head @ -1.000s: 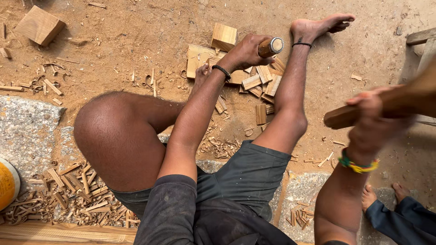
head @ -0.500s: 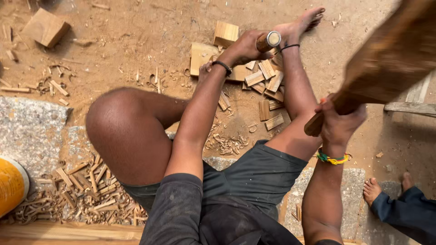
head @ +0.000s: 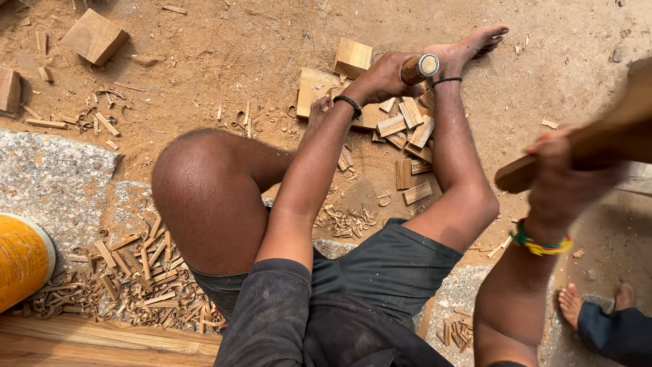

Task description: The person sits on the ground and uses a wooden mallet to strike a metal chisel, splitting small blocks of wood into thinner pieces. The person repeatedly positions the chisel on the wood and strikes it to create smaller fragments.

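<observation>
While we sit on the sandy ground (head: pixel 204 61) with one knee drawn up and the other leg stretched forward, a stone slab (head: pixel 47 170) lies under us at the near edge, strewn with wood shavings (head: pixel 136 272). A yellow container (head: pixel 20 261) shows at the left border, and someone else's bare feet (head: pixel 574 302) stand at the lower right.

Our right hand (head: pixel 560 170) is raised near the camera, blurred, fingers clamped around the handle of a wooden mallet (head: pixel 598 146); its long axis runs from lower left up to the right edge, well above and well apart from the work.

Our left hand (head: pixel 384 75) reaches far forward, beside our foot, fingers wrapped tight on a chisel handle (head: pixel 421 66), a round wooden grip with a metal-ringed butt. That butt faces up and toward the right, toward the mallet side, so the left hand is at the work and the right is far off. We cannot see the blade below the fist.

Under and just beside that hand lie the split wooden pieces (head: pixel 407 122), with larger wood blocks (head: pixel 353 58) just behind.
</observation>
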